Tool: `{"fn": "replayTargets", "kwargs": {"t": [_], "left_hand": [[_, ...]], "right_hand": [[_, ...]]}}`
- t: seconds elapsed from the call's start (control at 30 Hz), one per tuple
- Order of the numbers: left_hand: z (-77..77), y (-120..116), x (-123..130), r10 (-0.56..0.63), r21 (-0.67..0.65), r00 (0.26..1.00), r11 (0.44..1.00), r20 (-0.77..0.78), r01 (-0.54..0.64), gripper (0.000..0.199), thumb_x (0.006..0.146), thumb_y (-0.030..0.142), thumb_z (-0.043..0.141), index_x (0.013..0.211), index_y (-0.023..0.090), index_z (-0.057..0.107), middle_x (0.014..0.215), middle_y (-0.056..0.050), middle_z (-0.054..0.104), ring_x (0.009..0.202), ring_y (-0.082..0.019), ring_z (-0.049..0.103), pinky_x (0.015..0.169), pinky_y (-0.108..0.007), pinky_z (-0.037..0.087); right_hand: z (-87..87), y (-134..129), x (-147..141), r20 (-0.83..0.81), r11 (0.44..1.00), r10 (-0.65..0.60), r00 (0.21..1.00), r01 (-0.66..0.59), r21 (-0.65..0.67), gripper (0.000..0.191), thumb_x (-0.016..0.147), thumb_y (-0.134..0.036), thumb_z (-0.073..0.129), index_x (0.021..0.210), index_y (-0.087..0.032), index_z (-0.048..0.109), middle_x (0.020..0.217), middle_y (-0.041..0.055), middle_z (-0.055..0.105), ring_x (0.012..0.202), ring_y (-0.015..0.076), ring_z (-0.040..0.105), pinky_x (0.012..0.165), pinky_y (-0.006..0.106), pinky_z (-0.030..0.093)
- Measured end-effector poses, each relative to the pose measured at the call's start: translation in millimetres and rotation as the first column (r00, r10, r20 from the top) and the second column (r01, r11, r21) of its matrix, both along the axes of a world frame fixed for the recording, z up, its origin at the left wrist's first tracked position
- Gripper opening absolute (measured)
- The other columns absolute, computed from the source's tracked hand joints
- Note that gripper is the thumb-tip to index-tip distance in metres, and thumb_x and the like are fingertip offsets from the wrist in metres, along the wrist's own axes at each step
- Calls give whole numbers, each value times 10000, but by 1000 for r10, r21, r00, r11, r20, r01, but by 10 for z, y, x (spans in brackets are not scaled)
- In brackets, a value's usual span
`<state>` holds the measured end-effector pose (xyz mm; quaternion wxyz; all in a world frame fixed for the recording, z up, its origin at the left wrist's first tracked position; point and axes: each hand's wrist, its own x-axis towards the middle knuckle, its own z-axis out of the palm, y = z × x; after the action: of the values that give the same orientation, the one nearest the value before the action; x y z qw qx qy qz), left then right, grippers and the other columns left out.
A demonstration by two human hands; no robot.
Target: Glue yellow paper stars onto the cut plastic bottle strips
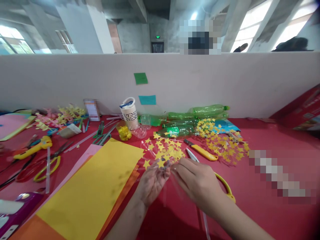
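Note:
In front of me is a clear plastic piece covered with yellow paper stars [171,150]. My left hand [151,183], palm turned up and fingers curled, grips its near end. My right hand [196,176] is closed in a pinch beside the left fingertips; what lies between those fingers is too small to make out. Scissors with yellow handles [231,193] lie partly hidden under my right hand, their blade tip showing beyond it. A yellow utility knife [203,152] rests just past them. To the right stands a second star-covered plastic piece [231,146].
Yellow paper sheets [100,190] lie left of my hands. Beyond are a white cup [130,116] and green plastic bottles [178,130]. A yellow glue gun [35,148] and more scissors [47,170] lie far left. A white partition [190,86] closes off the back.

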<state>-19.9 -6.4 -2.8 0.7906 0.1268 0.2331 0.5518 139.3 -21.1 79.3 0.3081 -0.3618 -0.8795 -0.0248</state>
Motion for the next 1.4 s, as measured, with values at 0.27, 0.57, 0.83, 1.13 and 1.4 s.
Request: {"fn": "replayTargets", "kwargs": {"t": [0.27,0.57,0.83,1.13,1.4], "left_hand": [[0,-10,-44,69,90,997,994,-40,-66,91,819,136,583,814,108,670,828,-86,679,817,-167,618,822,-300,473],[-6,-10,-55,70,55,996,996,-46,-68,138,835,112,539,787,119,668,824,-86,677,806,-166,611,827,-296,476],[181,-15,-46,-17,-30,999,999,49,18,170,880,131,490,889,103,658,885,-88,643,756,-123,598,749,-233,502],[112,-38,-30,38,-21,999,999,10,-38,173,866,120,507,788,96,660,803,-74,661,748,-127,616,767,-238,497],[40,9,-69,15,29,1000,999,28,-16,230,912,131,427,900,79,651,938,-126,673,817,-139,625,775,-260,514]], "right_hand": [[24,-2,-32,-26,993,-18,999,15,-115,198,922,-205,426,929,-166,620,801,53,623,679,155,593,570,258,433],[18,-21,-49,-97,974,-32,995,9,-228,184,917,-201,441,949,-179,621,825,45,625,703,148,602,607,255,440],[-11,-17,-57,-78,980,39,996,-54,-191,223,922,-177,418,831,-165,622,738,33,595,631,135,558,565,248,407],[14,-20,-33,-121,973,4,993,-32,-227,157,909,-208,475,974,-182,616,863,50,632,743,154,608,638,261,460],[41,0,-1,-108,976,-10,994,-14,-217,160,911,-210,479,1009,-192,605,902,48,638,778,163,608,657,275,463]]}}
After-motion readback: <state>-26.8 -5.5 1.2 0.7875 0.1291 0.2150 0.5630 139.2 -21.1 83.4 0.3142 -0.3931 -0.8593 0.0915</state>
